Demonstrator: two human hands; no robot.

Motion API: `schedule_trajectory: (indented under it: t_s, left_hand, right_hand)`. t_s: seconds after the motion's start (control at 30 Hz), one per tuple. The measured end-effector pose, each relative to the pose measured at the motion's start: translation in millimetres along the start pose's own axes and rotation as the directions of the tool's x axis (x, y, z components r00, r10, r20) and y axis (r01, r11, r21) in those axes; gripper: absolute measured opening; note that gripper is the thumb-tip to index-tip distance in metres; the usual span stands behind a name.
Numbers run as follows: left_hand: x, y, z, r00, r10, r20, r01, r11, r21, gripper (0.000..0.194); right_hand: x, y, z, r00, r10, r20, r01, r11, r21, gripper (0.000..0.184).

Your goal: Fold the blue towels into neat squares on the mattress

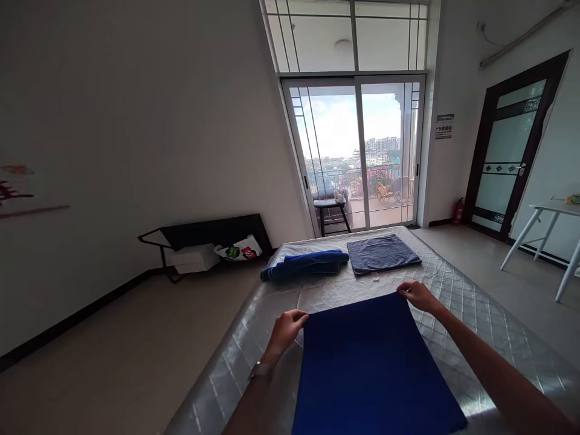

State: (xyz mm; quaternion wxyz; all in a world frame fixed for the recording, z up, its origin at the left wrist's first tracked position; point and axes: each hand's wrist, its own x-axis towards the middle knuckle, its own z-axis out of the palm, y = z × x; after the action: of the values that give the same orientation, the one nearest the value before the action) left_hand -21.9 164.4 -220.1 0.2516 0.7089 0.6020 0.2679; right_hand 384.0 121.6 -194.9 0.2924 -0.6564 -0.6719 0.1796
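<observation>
Left wrist: one band worn, pale and silvery (260, 370), narrow, and closed around the wrist just above the left hand (286, 331). A small raised part shows on its outer side, consistent with a watch case; dial and markings too small to read. Left forearm (249, 402): bare over its visible length. Right hand (419, 296), right wrist (438, 309) and right forearm (492, 362): bare throughout the visible length. Fingers: bare on both hands, slender, tapering toward the tips. Nail detail: too small to assess.
</observation>
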Motion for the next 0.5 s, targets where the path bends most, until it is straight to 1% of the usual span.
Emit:
schedule_trajectory:
  t_s: [0.13, 0.27, 0.37, 0.5]
  left_hand:
    - [30, -1, 16.3, 0.999, -0.018, -0.051, 0.023, 0.996, 0.088, 0.025]
    - [52, -8, 33.7, 0.991, -0.020, -0.132, 0.037, 0.992, 0.125, 0.027]
    - [62, -15, 43.0, 0.982, -0.011, -0.190, 0.034, 0.992, 0.120, 0.029]
    - [68, -26, 49.9, 0.968, -0.015, -0.252, 0.038, 0.996, 0.086, 0.030]
  right_hand:
    - [30, 6, 25, 0.996, 0.087, -0.028, -0.088, 0.994, -0.061, 0.027]
    - [53, 12, 48, 0.984, 0.158, -0.086, -0.167, 0.979, -0.119, 0.031]
    - [63, 16, 61, 0.973, 0.195, -0.124, -0.214, 0.963, -0.165, 0.033]
    - [67, 18, 76, 0.962, 0.220, -0.164, -0.255, 0.938, -0.235, 0.035]
